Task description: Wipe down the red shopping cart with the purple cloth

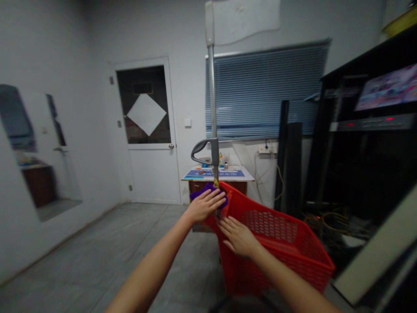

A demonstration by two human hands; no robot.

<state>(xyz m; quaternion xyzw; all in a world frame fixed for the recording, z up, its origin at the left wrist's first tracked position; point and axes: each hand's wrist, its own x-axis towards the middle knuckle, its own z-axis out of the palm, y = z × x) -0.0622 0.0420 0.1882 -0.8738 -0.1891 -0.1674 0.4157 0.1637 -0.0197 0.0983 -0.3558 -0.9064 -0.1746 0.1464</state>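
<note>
A red shopping basket cart [276,248] stands before me, with a metal pole [213,95] rising at its near left corner and a grey loop handle [205,152] partway up. My left hand [206,204] holds a purple cloth [208,190] against the lower pole by the basket's rim, its fingers laid across the cloth. Just right of it and lower, my right hand [239,237] rests on the basket's edge near the foot of the pole. Its fingers are stretched out, and I see nothing in it. The pole's lower end is partly hidden by both hands.
Behind the cart is a small table [247,174] with a blue printed sheet and several small items. A white door [153,174] and a mirror [42,165] are to the left. At right stand a black rack [352,161], loose cables [335,221] and a leaning pale board [374,252].
</note>
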